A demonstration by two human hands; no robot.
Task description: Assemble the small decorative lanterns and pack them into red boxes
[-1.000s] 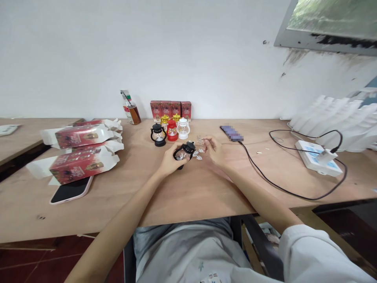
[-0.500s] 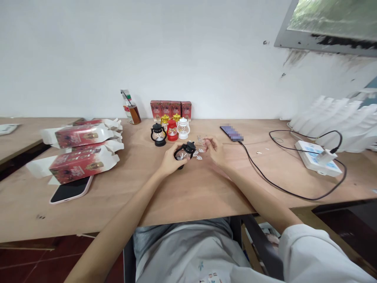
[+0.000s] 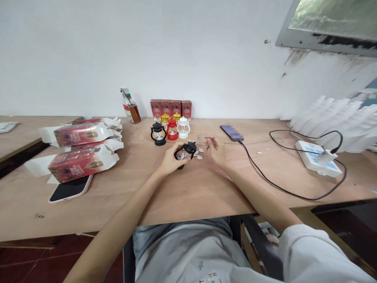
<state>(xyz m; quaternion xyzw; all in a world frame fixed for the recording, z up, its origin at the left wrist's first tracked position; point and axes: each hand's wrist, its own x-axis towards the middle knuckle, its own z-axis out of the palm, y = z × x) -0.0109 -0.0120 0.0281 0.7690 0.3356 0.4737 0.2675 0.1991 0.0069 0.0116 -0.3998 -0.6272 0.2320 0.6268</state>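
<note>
Head view: I observe the left hand (image 3: pixel 169 160) closed around a black miniature lantern (image 3: pixel 185 151), tilted with its cap toward the right hand (image 3: pixel 216 149). I cannot tell whether the lantern's base touches the surface (image 3: pixel 188 200). The right hand's fingers are drawn together beside small white pieces (image 3: pixel 199 157); I cannot tell whether they grip anything. Beyond, I see a red lantern (image 3: pixel 172 131) upright beside a white lantern (image 3: pixel 183 130).

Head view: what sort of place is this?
Likely a small workshop or packing room, though no sign confirms it: colourful miniature lanterns stand on a wooden table, with open-flapped red boxes piled on the left.
</note>
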